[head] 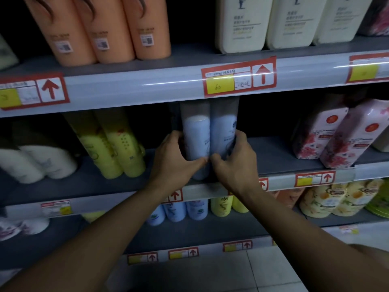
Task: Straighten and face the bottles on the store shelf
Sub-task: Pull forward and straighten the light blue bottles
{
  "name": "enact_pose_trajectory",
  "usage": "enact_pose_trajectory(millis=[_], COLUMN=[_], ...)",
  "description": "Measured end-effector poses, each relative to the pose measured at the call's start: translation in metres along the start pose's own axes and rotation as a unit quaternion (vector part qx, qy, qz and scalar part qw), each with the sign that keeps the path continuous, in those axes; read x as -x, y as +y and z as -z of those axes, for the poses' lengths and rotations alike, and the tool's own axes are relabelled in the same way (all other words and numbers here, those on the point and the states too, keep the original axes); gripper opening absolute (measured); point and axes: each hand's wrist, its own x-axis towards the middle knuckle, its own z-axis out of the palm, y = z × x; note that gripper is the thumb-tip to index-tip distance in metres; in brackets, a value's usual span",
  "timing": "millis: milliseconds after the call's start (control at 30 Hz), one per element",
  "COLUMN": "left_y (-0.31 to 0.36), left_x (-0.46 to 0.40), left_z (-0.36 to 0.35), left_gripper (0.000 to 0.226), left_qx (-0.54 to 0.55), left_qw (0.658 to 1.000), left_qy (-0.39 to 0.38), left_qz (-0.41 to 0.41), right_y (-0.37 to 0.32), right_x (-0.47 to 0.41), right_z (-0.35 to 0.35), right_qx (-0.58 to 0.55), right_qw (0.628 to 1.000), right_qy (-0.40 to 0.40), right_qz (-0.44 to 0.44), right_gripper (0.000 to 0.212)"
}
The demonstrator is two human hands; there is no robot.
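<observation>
Bottles, two pale blue ones [208,142], stand side by side and touching near the front edge of the middle shelf [280,152], a dark grey board with a price rail along its front. The left hand [176,161] curls round the left one, the right hand [233,163] round the right one, thumbs nearly meeting in front. Their tops are lost in shadow, so caps are hard to make out. Yellow bottles [111,148] lean to the left, floral pink bottles [341,133] stand towards the right end. Orange bottles [101,28] and cream bottles [288,20] fill the upper shelf [189,55]. Pale floor tiles [210,270] show below.
</observation>
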Motion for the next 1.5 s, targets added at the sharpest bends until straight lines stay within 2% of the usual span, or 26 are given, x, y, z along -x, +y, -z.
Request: enact_pose_trajectory(millis=[267,867,1167,1500], left_y=[-0.011,-0.018,-0.014,-0.008], left_x=[-0.002,-0.010,-0.007,-0.005], left_z=[0.016,0.010,0.008,0.004], left_gripper=[0.068,0.069,0.068,0.063], left_qx=[0.024,-0.002,-0.005,-0.020], left_qw=[0.998,0.996,0.996,0.995], left_qy=[0.046,0.061,0.056,0.085], left_qz=[0.040,0.068,0.070,0.053], right_y=[-0.005,-0.004,0.000,-0.001], right_x=[-0.002,-0.002,-0.005,-0.005], right_z=[-0.027,-0.032,-0.034,-0.032], right_qx=[0.005,0.014,0.014,0.016], right_qw=[0.999,0.999,0.998,0.998], right_qy=[0.008,0.018,0.017,0.008], right_qz=[0.031,0.044,0.060,0.053], right_gripper=[0.062,0.062,0.061,0.064])
